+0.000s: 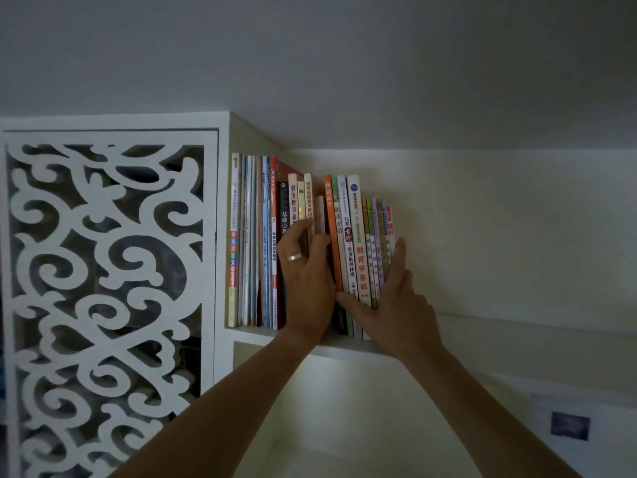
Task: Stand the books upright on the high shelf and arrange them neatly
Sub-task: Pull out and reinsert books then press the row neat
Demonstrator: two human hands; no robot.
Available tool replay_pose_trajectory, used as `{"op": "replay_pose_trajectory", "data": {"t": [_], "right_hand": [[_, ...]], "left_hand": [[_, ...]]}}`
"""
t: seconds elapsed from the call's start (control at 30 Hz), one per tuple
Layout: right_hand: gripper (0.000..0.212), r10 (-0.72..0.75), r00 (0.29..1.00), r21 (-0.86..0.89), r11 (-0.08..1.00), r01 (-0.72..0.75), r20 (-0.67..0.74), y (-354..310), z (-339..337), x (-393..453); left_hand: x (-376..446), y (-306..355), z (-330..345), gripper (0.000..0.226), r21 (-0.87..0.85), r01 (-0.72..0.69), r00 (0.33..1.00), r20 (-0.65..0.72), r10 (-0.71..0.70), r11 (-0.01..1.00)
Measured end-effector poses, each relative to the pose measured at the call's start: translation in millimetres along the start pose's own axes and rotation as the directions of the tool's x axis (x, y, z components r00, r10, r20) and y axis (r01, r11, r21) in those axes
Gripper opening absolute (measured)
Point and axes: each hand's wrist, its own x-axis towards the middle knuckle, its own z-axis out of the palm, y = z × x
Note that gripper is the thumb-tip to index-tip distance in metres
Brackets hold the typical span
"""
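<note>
We see the books (310, 243) standing upright on the shelf (348, 348), at 12 o'clock from both hands. Our left hand (306, 270) grips spines mid-row; our right hand (396, 305) lies flat, fingers straight, against the row's 3 o'clock end.

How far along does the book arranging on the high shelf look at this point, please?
Mostly done: the books stand upright on the shelf. In hand: the left hand grips mid-row spines while the right hand presses the row's right end. Left: closing the gap beside the orange book.
</note>
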Motion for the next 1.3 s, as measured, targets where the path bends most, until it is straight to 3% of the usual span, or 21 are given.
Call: {"op": "replay_pose_trajectory", "data": {"t": [0.03,0.13,0.2,0.37,0.5,0.7,0.93,1.0,1.13,1.2,1.3], "right_hand": [[0.135,0.007,1.000,0.033,0.999,-0.007,0.009,0.2,0.3,0.6],[0.141,0.035,0.999,0.155,0.987,-0.035,0.007,1.0,1.6,2.5],[0.145,0.039,0.999,0.237,0.971,-0.033,-0.024,0.9,3.9,3.8],[0.150,0.026,0.987,0.317,0.948,0.026,-0.158,5.8,9.4,7.4],[0.152,0.045,0.981,0.296,0.955,0.013,-0.188,9.2,10.4,7.0],[0.146,0.006,0.986,0.277,0.960,0.040,-0.164,7.6,10.5,5.2],[0.142,-0.024,0.988,0.288,0.955,0.067,-0.149,7.3,10.8,4.0],[0.141,-0.026,0.989,0.298,0.952,0.069,-0.145,6.7,10.0,3.6],[0.140,-0.028,0.990,0.307,0.949,0.069,-0.138,5.2,7.8,1.6],[0.139,-0.030,0.991,0.315,0.946,0.070,-0.129,4.8,6.2,0.8],[0.136,-0.041,0.992,0.298,0.952,0.074,-0.116,3.8,4.7,0.2]], "left_hand": [[1.0,-0.6,-0.1,0.055,0.006,-0.019,1.000,0.001,0.019,1.000],[1.8,3.3,2.6,0.037,-0.259,-0.014,0.996,-0.091,-0.010,0.966],[-0.3,-1.8,5.1,0.035,-0.284,-0.013,0.996,-0.086,-0.012,0.959],[-4.7,-16.6,13.0,0.040,0.033,-0.136,0.990,-0.037,0.137,0.990],[-4.7,-14.8,19.6,0.045,0.324,-0.208,0.971,-0.041,0.234,0.923],[-1.6,-18.0,21.0,0.068,0.505,-0.213,0.968,-0.005,0.250,0.837],[59.7,2.6,3.4,0.068,0.719,-0.199,0.980,0.123,0.159,0.667],[63.5,6.0,1.7,0.059,0.689,-0.191,0.982,0.130,0.140,0.699],[60.2,24.9,-7.2,0.045,0.431,-0.072,0.997,0.060,0.051,0.899],[53.4,34.5,-14.4,0.047,0.314,-0.088,0.996,0.032,0.082,0.945],[47.8,40.7,-25.2,0.033,0.172,-0.122,0.992,0.025,0.120,0.978]]}}
